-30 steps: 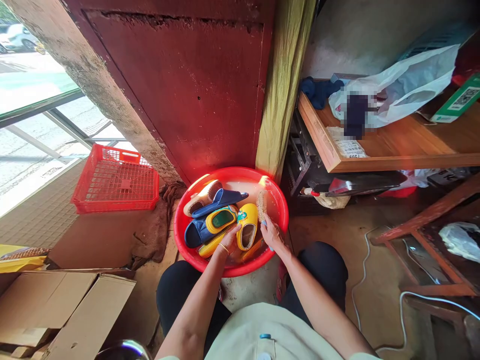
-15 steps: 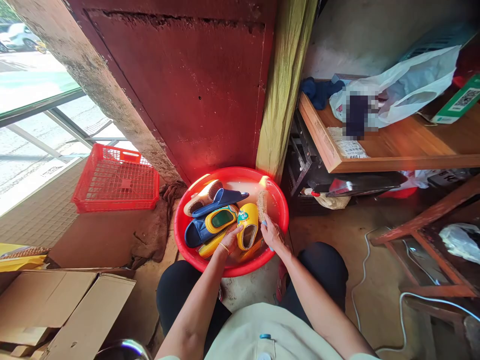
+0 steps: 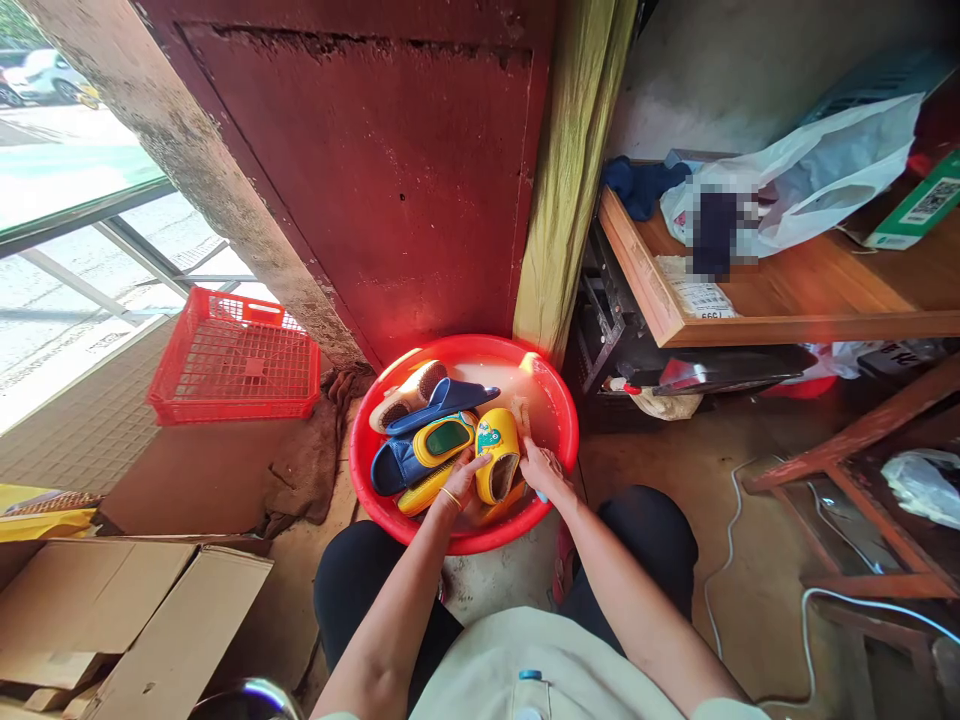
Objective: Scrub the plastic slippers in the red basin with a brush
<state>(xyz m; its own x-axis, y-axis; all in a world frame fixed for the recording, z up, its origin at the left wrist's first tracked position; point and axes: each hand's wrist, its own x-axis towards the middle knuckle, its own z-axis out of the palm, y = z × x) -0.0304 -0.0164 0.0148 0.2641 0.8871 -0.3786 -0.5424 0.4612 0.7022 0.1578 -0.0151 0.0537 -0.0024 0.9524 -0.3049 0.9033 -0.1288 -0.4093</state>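
L hand (image 3: 465,480) part-curled on yel. shoe (image 3: 498,432), R hand (image 3: 543,470) tight round brush (image 3: 520,412)

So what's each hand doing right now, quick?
Left hand: holding the yellow shoe by its side.
Right hand: closed around the brush, just beside the shoe.

A dark red door (image 3: 375,190) fills eleven o'clock, with yellowish cloth (image 3: 570,190) hanging at one. Between two and three, a wooden tabletop (image 3: 817,285) bears a white plastic bag (image 3: 832,190) and a green box (image 3: 911,210). Reddish wooden framework (image 3: 862,425) stands between three and four; a pale cable (image 3: 805,625) lies at four. At eight are an open cardboard box (image 3: 90,600) and a rumpled brown rag (image 3: 311,475), at nine a red crate (image 3: 253,368), at ten a car (image 3: 49,77) outside.
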